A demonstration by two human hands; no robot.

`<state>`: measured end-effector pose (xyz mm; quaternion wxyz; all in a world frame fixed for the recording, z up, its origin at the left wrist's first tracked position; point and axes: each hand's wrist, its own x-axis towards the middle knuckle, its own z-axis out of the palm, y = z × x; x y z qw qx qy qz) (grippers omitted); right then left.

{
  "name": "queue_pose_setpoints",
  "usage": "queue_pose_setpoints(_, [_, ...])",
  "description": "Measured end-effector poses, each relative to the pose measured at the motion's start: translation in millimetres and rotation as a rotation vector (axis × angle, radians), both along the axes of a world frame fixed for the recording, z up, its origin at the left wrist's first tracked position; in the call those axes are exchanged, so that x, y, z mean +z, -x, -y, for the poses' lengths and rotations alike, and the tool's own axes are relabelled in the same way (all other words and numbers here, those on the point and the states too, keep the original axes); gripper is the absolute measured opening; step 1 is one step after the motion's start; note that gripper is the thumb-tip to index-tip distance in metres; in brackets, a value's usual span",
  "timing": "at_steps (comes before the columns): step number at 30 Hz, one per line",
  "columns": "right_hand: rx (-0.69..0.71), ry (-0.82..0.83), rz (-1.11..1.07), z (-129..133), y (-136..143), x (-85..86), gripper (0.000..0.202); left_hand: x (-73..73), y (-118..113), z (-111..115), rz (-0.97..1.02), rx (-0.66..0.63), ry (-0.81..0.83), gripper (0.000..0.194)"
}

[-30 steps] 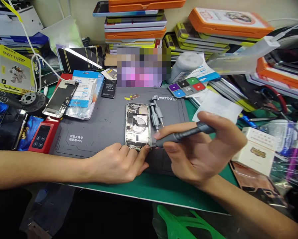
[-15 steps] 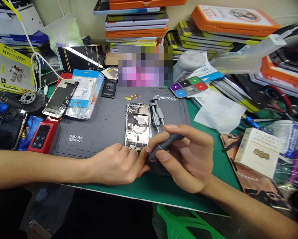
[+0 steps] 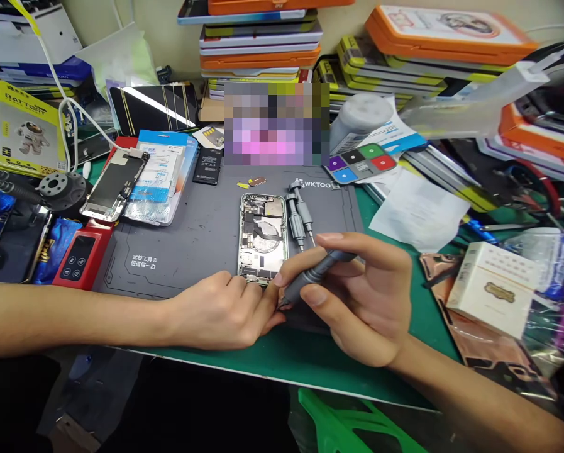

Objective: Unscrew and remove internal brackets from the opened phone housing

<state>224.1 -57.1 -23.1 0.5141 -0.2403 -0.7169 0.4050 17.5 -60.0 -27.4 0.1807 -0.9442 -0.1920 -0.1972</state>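
Note:
In my right hand (image 3: 371,296) I grip a grey precision screwdriver (image 3: 312,274), tilted, its tip down at the lower left. My left hand (image 3: 225,311) is curled closed on the mat, its fingers meeting the screwdriver's tip; whatever they pinch is hidden. Just beyond my knuckles lies an opened smartphone (image 3: 263,242), its inner parts exposed and its lower edge partly behind my fingers. Two more screwdrivers (image 3: 297,220) rest beside the phone's right edge. Small yellow and copper-coloured pieces (image 3: 252,182) lie above the phone.
A grey work mat (image 3: 182,251) covers part of the green table. At the left lie a detached phone screen (image 3: 116,189), a battery (image 3: 208,166) and a red device (image 3: 81,255). A white box (image 3: 493,289) stands at the right. Stacked cases (image 3: 260,56) line the back.
My right hand has shifted slightly to the right, and the screwdriver's handle has turned a little. My left hand and the phone keep nearly the same place.

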Motion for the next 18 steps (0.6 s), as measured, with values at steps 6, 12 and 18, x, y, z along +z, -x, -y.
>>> queue_pose_setpoints(6, [0.054, 0.02, -0.025, -1.0, -0.6, 0.1, 0.058, -1.0, 0.4, 0.0, 0.002, 0.003, -0.006, 0.033])
queue_pose_setpoints(12, [0.046, 0.033, 0.016, -1.5, -1.0, -0.1, 0.056, -2.2, -0.3, 0.4, -0.004, -0.001, -0.002, 0.034])
queue_pose_setpoints(18, [0.062, 0.04, -0.003, -2.2, -1.4, 0.1, 0.057, -1.3, -0.5, -0.2, -0.001, -0.006, 0.002, 0.033])
